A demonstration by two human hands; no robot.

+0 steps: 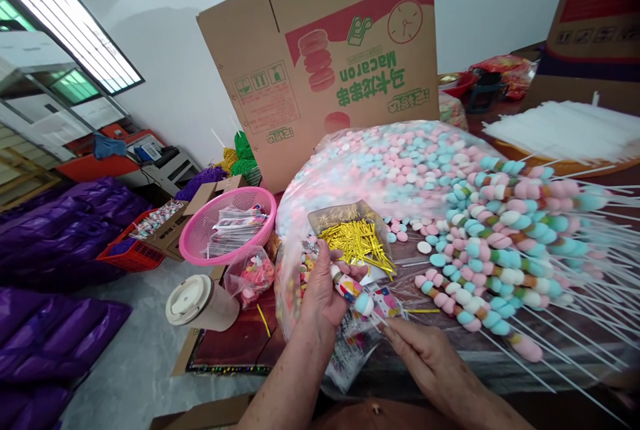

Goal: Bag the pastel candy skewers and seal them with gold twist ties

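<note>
My left hand [325, 287] is closed around a candy skewer [363, 303], whose upper part sits inside a printed plastic wrapper [346, 285]. At its lower end a blue and white candy sticks out of the wrapper. My right hand [430, 353] pinches the white stick just below that candy. Behind my left hand lies an open bag of gold twist ties [357, 243]. More printed wrappers [350, 350] lie under my hands. To the right is a large pile of pink, blue and white candy skewers [500, 243], sticks pointing right.
A big clear bag of pastel candies [390, 157] lies before a Macaron carton [320, 63]. At left stand a pink basket [186, 233] of wrappers and a lidded cup [215, 313]. White sticks [570, 127] fill a tray at right. Purple bundles [45, 343] are on the floor.
</note>
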